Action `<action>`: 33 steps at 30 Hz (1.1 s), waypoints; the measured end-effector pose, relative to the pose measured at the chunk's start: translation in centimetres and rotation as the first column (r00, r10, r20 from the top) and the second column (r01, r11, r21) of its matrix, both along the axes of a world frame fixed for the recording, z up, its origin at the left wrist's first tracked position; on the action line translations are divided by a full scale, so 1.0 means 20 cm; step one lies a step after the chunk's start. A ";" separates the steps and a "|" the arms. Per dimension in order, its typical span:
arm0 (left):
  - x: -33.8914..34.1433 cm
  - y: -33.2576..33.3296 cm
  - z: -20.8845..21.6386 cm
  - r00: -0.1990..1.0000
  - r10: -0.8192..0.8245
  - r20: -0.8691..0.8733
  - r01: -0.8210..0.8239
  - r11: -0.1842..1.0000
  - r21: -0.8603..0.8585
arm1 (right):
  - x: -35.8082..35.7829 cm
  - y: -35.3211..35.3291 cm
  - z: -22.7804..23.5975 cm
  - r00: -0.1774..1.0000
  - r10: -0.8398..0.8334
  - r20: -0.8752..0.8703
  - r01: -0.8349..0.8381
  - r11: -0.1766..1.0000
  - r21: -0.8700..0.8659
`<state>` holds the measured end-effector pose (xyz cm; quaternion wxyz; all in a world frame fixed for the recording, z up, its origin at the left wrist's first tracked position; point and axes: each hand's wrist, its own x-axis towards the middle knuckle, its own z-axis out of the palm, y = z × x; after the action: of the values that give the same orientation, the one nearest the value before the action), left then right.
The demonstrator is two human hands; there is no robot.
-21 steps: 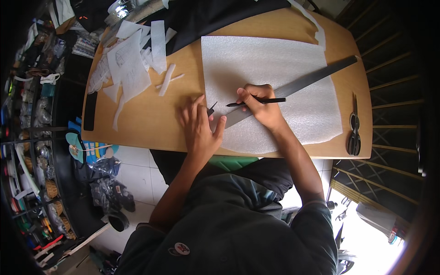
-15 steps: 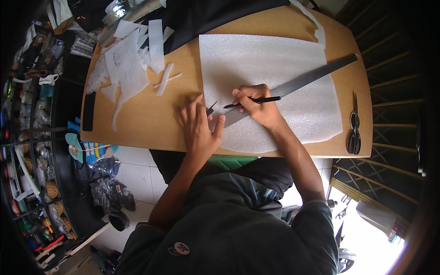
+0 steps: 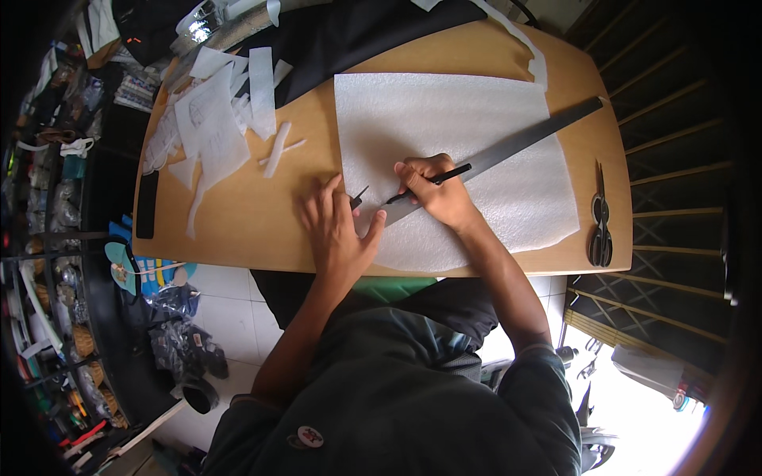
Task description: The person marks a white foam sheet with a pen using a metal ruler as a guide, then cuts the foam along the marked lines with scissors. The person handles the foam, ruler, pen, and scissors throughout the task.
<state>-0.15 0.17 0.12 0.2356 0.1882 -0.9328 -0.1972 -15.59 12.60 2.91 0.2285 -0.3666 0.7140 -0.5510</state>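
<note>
My right hand [image 3: 439, 189] grips a black pen [image 3: 452, 174], its tip low beside the near-left end of a long, dark grey ruler [image 3: 528, 141]. The ruler slants across a white, textured foam-like sheet [image 3: 444, 103] on the table. My left hand [image 3: 337, 226] rests at the sheet's left edge, fingers spread, its thumb on or right beside the ruler's near end. A small black piece with a thin tip [image 3: 356, 202] sticks out by the left index finger; I cannot tell whether the fingers grip it.
Black-handled scissors [image 3: 601, 230] lie near the right edge of the wooden table [image 3: 302, 202]. White offcuts [image 3: 210, 127] are heaped at the left, near a black strip [image 3: 147, 205]. Dark fabric [image 3: 349, 40] covers the far side. A packed shelf [image 3: 59, 278] stands at the left.
The head view has shifted, so the table sits slightly lower and further left. The pen's tip has moved slightly nearer to me, closer to the ruler. My left hand stays in place.
</note>
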 end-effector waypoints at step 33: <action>-0.01 0.01 0.03 0.999 0.028 0.036 -0.029 0.999 0.020 | -0.80 0.47 0.14 0.964 -0.265 0.008 0.256 0.939 0.229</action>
<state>-0.38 0.38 0.71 0.2199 0.2076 -0.9319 -0.2002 -31.66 22.01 5.65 0.2076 -0.2296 0.8096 -0.4987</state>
